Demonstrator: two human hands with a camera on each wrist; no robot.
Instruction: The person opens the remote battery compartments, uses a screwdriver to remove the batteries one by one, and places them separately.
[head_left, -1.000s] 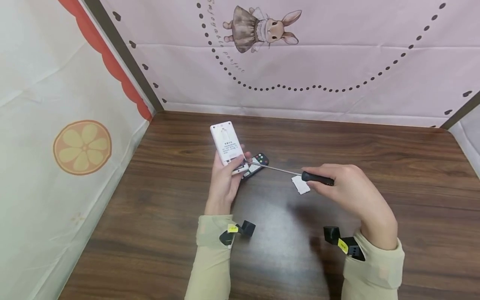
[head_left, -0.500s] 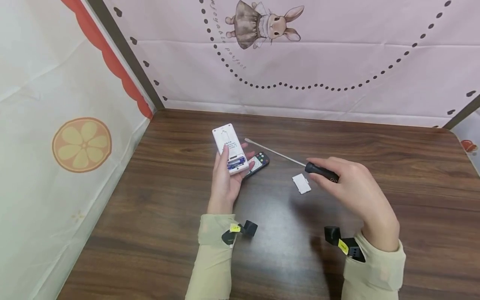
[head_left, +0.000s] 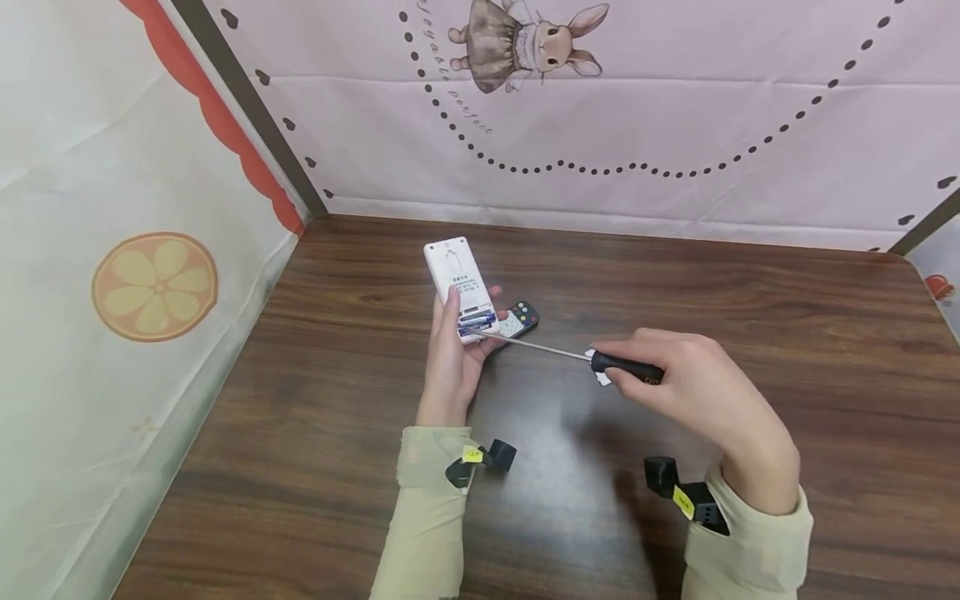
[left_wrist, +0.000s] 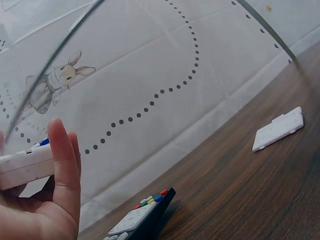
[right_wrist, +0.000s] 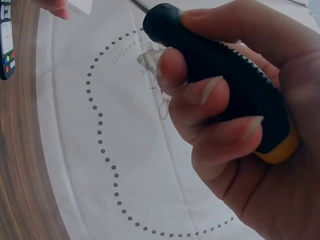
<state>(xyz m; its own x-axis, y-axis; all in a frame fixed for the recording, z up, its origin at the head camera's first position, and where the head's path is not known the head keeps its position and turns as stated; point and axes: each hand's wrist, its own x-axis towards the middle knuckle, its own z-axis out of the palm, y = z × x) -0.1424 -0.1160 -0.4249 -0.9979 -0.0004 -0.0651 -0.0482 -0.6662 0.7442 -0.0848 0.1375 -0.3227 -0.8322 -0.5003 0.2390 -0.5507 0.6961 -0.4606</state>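
Observation:
My left hand (head_left: 452,358) holds a white remote control (head_left: 459,271) back side up, thumb along its left edge. At its near end the battery compartment lies uncovered, with blue batteries (head_left: 477,320) inside. In my right hand (head_left: 693,375) is a screwdriver (head_left: 628,367), gripped by its black handle; the right wrist view shows fingers curled round the handle (right_wrist: 220,75), which ends in yellow. The long metal shaft reaches left, its tip at the batteries in the head view. Partly behind the screwdriver lies the white battery cover (left_wrist: 279,129), seen whole on the table in the left wrist view.
A black remote control (head_left: 522,317) with coloured buttons lies on the brown wooden table (head_left: 337,383), just right of my left hand and partly hidden by it. Printed cloth walls (head_left: 637,108) stand behind and to the left of the table.
The screwdriver tip lifted away from the white remote control, then came back down to its batteries. My left thumb shifted from the compartment to the remote's left edge, baring the batteries.

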